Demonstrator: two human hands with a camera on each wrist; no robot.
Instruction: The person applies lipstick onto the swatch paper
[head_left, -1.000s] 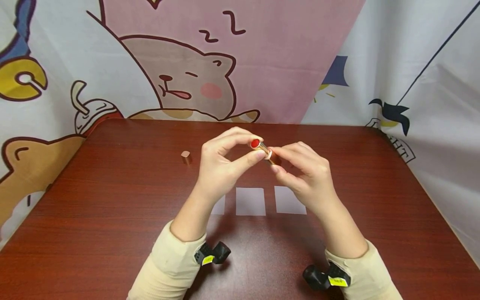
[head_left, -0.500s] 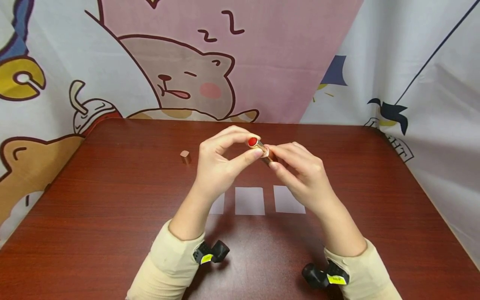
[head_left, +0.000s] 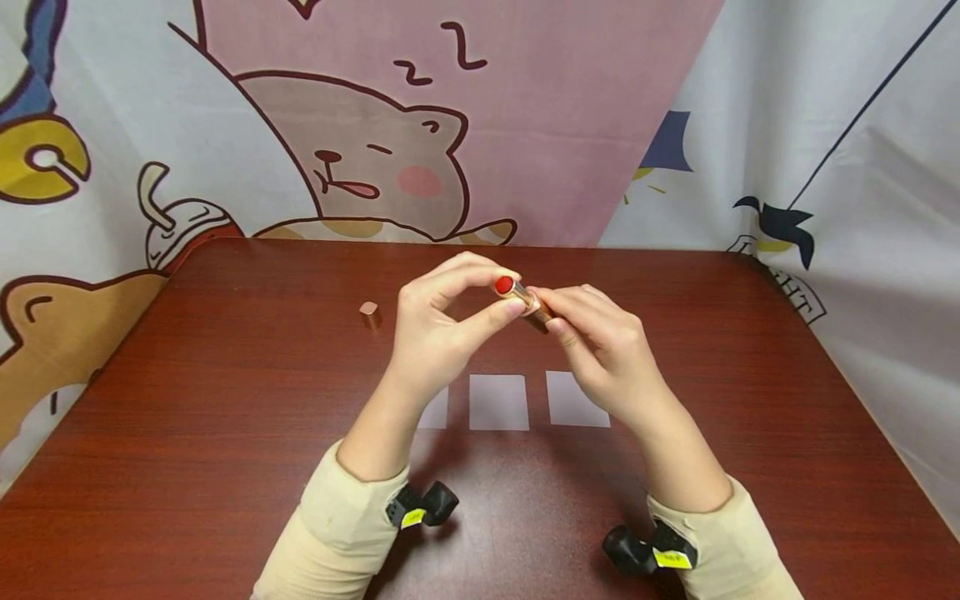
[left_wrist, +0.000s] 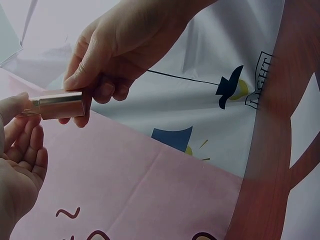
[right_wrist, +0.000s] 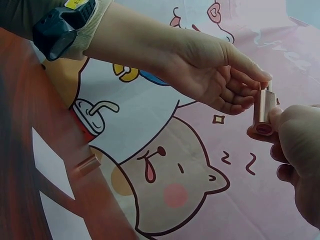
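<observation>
Both hands hold one lipstick (head_left: 537,310) above the table, its red tip pointing up and to the left. My left hand (head_left: 437,325) pinches the metal tube just below the red tip between thumb and forefinger. At the other end, my right hand (head_left: 613,340) grips the rose-gold base with its thumb and fingers. The left wrist view shows the shiny base (left_wrist: 62,105) lying between the two hands; the red tip cannot be made out there. Seen from the right wrist, the underside of the base (right_wrist: 263,128) faces the camera. A rose-gold lipstick cap (head_left: 371,315) stands on the table left of my left hand.
White paper squares lie in a row on the brown table (head_left: 225,400), the middle one (head_left: 498,402) below the hands. The right square (head_left: 576,400) and left square (head_left: 435,410) are partly covered by the hands and wrist. A printed cloth (head_left: 555,125) hangs behind the table.
The right thumb and fingers have shifted slightly on the lipstick base, showing more of it. The left hand keeps its pinch almost unmoved, and the cap stays in place.
</observation>
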